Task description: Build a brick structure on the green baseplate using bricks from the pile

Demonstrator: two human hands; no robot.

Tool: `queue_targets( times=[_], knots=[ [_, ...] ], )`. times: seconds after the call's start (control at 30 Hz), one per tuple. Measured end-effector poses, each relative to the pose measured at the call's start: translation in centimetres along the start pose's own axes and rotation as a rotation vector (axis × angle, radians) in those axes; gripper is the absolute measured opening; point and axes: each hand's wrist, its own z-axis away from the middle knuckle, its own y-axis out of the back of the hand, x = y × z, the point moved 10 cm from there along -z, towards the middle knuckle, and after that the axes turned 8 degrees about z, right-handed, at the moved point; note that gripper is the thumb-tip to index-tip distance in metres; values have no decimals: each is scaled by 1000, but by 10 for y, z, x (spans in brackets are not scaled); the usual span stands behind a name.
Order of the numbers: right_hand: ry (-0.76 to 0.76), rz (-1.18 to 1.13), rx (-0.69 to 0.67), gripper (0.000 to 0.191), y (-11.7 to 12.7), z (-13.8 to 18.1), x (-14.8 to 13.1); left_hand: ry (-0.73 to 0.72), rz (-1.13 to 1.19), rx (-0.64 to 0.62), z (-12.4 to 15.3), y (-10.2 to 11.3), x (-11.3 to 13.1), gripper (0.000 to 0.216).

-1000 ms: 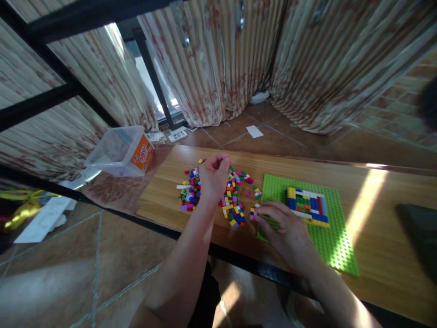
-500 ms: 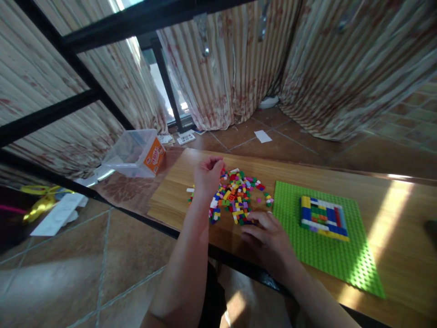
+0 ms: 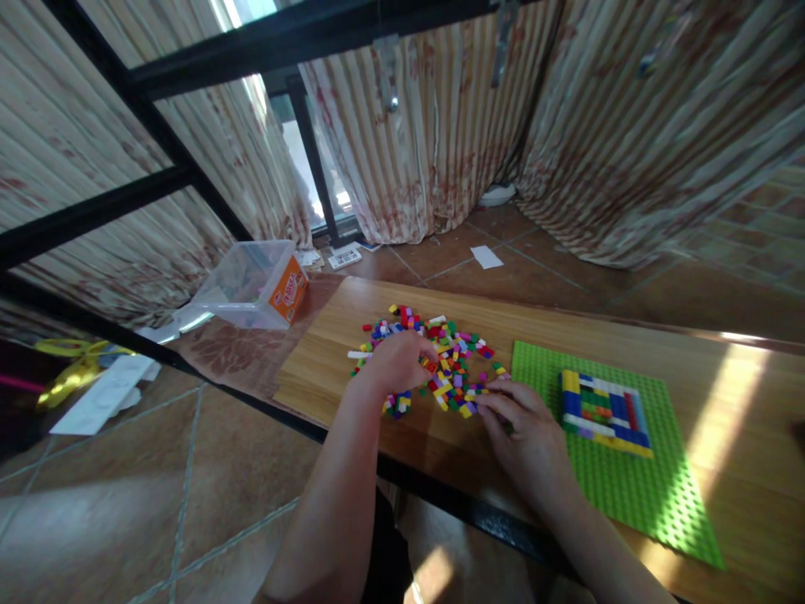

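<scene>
Reaching across one long wooden desk (image 3: 318,356), two bare hands meet one loose pile of small toy bricks (image 3: 454,356), too many and too small to count. The left hand (image 3: 399,361) is over the pile's left half, fingers curled loosely downward; whether they grip a brick can't be told. The right hand (image 3: 528,432) is at the pile's right edge, thumb and fingers bent close together beside a few bricks; its grip can't be made out either. Right of the pile lies one green base plate (image 3: 629,491), carrying one low rectangular brick build (image 3: 607,411) in yellow, blue, white and red, with green and orange bricks in its middle. A strip of sunlight crosses desk and plate.

Around the desk are a brown tiled floor (image 3: 113,495), striped curtains (image 3: 408,151), a black frame (image 3: 207,63) and one white sheet of paper (image 3: 486,257) on the floor.

Beyond the desk's left end sits one clear plastic box (image 3: 255,317) with an orange label (image 3: 291,289); its contents are too blurred to identify.
</scene>
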Motion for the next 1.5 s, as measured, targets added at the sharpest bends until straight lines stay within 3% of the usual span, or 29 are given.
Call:
queue_targets(
  times=[0.17, 0.3, 0.47, 0.67, 0.9, 1.13, 1.23, 1.5],
  knots=[
    [-27, -36, 15, 16, 4, 0, 0, -46, -14, 25, 0, 3, 8, 16],
    [-96, -93, 42, 14, 15, -2, 4, -150, 307, 47, 1, 9, 23, 15],
    [-245, -208, 73, 25, 30, -4, 20, -180, 691, -155, -4, -27, 54, 19],
    [-223, -181, 109, 19, 51, -7, 30, -81, 930, -289, -7, -66, 85, 18],
    [-214, -34, 94, 20, 71, -2, 44, -27, 987, -332, -9, -85, 100, 25],
    [-316, 42, 77, 22, 105, 12, 103, 20, 877, -266, -19, -103, 95, 31],
    [-297, 106, 19, 24, 103, 17, 113, -14, 837, -249, -23, -107, 93, 29],
    [-187, 204, -66, 28, 83, 16, 105, -78, 792, -254, -23, -106, 101, 23]
  ],
)
